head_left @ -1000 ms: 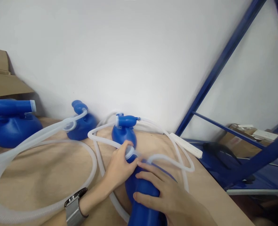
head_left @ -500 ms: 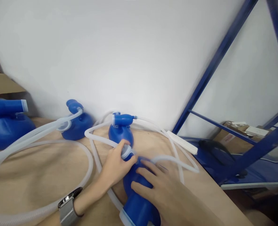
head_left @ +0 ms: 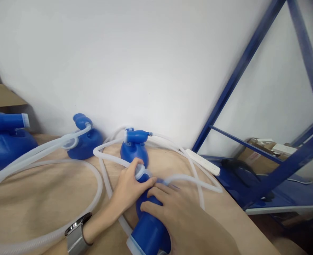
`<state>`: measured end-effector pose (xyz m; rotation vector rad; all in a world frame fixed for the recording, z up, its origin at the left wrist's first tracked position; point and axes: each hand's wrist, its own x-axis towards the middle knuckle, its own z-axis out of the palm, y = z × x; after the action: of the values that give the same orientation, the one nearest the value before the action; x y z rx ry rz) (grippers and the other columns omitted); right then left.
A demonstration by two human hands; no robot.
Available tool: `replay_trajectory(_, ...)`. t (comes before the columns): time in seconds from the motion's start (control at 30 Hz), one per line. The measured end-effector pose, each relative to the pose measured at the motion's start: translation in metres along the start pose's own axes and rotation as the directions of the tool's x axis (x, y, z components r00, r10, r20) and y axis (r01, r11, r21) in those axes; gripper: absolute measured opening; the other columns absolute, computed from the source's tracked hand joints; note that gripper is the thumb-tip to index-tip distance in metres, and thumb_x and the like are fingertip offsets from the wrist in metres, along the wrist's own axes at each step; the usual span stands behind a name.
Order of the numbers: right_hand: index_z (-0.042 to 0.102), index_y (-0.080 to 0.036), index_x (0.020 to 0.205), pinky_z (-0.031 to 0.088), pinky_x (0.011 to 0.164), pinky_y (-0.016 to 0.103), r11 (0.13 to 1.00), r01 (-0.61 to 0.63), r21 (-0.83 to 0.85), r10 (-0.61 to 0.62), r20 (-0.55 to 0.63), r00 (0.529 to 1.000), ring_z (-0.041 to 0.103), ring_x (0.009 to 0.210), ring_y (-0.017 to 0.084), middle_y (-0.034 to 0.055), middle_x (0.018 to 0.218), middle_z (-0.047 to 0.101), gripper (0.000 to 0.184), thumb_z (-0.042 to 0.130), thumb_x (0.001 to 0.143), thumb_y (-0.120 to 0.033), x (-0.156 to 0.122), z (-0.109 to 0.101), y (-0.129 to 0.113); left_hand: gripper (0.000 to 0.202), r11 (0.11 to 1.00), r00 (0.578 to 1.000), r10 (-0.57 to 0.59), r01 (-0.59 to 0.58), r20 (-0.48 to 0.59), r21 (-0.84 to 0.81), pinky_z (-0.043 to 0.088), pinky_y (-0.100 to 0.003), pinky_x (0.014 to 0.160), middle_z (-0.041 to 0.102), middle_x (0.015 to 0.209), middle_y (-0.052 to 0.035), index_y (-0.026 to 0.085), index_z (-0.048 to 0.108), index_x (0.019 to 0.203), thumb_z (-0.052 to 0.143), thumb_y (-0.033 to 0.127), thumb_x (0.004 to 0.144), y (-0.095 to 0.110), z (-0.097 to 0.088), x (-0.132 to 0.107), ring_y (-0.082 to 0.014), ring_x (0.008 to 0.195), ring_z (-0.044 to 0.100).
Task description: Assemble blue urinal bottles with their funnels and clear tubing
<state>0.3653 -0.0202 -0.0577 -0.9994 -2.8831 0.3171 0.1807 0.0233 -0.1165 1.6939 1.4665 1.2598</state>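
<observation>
Close to me on the table lies a blue plastic urine bottle (head_left: 150, 231) with a wide pale-rimmed end toward me. At its far end, my left hand (head_left: 131, 184) is closed round the translucent cap (head_left: 139, 172) on the neck, thumb on one side and fingers on the other. My right hand (head_left: 169, 209) curves over the bottle's body from the right and holds it. A white ribbed hose (head_left: 114, 158) runs up to the cap, and part of the bottle is hidden by my fingers. Just beyond stands another blue urine bottle (head_left: 133, 150).
More blue bottles stand at left, one near the wall (head_left: 86, 143) and one at the edge (head_left: 9, 145). Looped white hoses (head_left: 96, 180) cross the wooden table (head_left: 66, 198). A white power strip (head_left: 202, 162) and blue metal frame (head_left: 238, 78) are at right; a cardboard box (head_left: 2, 94) is at left.
The near bottle's wide end and my right hand have shifted slightly left. My left hand stays on the cap. The whole view has moved a little.
</observation>
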Motion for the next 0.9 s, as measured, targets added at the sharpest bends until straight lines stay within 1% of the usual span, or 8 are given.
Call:
replay_trajectory(0.17,0.069,-0.03,0.115,0.046,0.105,0.045,1.0,0.019,-0.015,-0.019,0.028,0.999,0.058,0.128,0.033,0.0064,0.131,0.067,0.041,0.08,0.078,-0.043,0.003,0.0,0.0,0.024,0.997,1.0,-0.021,0.021,-0.009,0.079,0.04,-0.028,0.062,0.057,0.068,0.0082,0.028,0.054,0.1,0.067,0.036,0.082,-0.002,-0.002,0.002,-0.0184,0.065,0.057)
replay_trajectory(0.3,0.068,-0.029,0.117,0.047,0.103,0.048,0.998,0.061,-0.032,-0.06,0.026,0.998,0.06,0.125,0.035,0.008,0.129,0.068,0.045,0.079,0.076,-0.045,0.006,0.007,0.005,0.019,0.991,0.999,-0.032,0.033,-0.01,0.132,0.039,-0.027,0.062,0.059,0.07,0.0075,0.029,0.054,0.099,0.064,0.033,0.083,-0.001,-0.003,0.003,-0.0187,0.066,0.058)
replay_trajectory(0.43,0.067,-0.03,0.116,0.045,0.107,0.049,0.997,0.074,-0.015,-0.073,0.019,0.997,0.057,0.13,0.035,0.0062,0.13,0.067,0.046,0.081,0.075,-0.047,0.005,0.007,0.006,0.019,0.992,1.0,0.009,-0.012,0.025,0.127,0.039,-0.028,0.062,0.058,0.069,0.0071,0.028,0.053,0.101,0.062,0.036,0.087,-0.003,-0.005,0.004,-0.0194,0.065,0.059)
replay_trajectory(0.53,0.067,-0.03,0.122,0.045,0.109,0.046,0.997,0.068,0.023,-0.068,-0.007,0.998,0.058,0.13,0.034,0.006,0.133,0.065,0.058,0.085,0.07,-0.049,-0.003,-0.007,0.007,0.03,0.989,0.995,0.038,-0.05,0.088,0.136,0.04,-0.029,0.062,0.057,0.068,0.007,0.027,0.053,0.111,0.063,0.045,0.089,-0.006,-0.008,0.004,-0.0209,0.065,0.059)
replay_trajectory(0.63,0.066,-0.029,0.13,0.05,0.105,0.046,0.999,-0.005,0.039,0.007,-0.036,0.999,0.063,0.125,0.035,0.0086,0.139,0.062,0.069,0.086,0.066,-0.046,-0.017,-0.027,0.015,0.041,0.985,0.991,0.027,-0.048,0.128,0.165,0.04,-0.029,0.063,0.057,0.071,0.0058,0.026,0.052,0.118,0.063,0.053,0.089,-0.008,-0.012,0.005,-0.023,0.069,0.061)
replay_trajectory(0.7,0.063,-0.029,0.134,0.051,0.106,0.05,0.997,-0.067,0.033,0.069,-0.087,0.994,0.057,0.134,0.04,0.0113,0.145,0.06,0.075,0.087,0.065,-0.045,-0.029,-0.037,0.025,0.043,0.98,0.99,0.028,-0.054,0.137,0.192,0.04,-0.03,0.064,0.057,0.072,0.005,0.026,0.052,0.118,0.064,0.055,0.088,-0.009,-0.013,0.006,-0.0239,0.07,0.061)
replay_trajectory(0.8,0.053,-0.028,0.139,0.049,0.111,0.052,0.991,-0.062,0.115,0.074,-0.104,0.992,0.048,0.145,0.041,0.0132,0.147,0.058,0.087,0.09,0.063,-0.049,-0.042,-0.042,0.04,0.042,0.977,0.988,0.043,-0.073,0.15,0.2,0.038,-0.03,0.062,0.056,0.07,0.0056,0.026,0.053,0.115,0.064,0.056,0.088,-0.01,-0.014,0.007,-0.0234,0.068,0.06)
replay_trajectory(0.9,0.047,-0.025,0.137,0.052,0.108,0.047,0.967,-0.026,0.255,0.052,-0.095,0.994,0.057,0.136,0.037,0.0139,0.143,0.059,0.094,0.092,0.06,-0.055,-0.039,-0.037,0.047,0.039,0.979,0.989,0.062,-0.086,0.133,0.185,0.039,-0.029,0.063,0.059,0.074,0.0046,0.027,0.053,0.115,0.064,0.053,0.088,-0.011,-0.013,0.007,-0.0238,0.07,0.063)
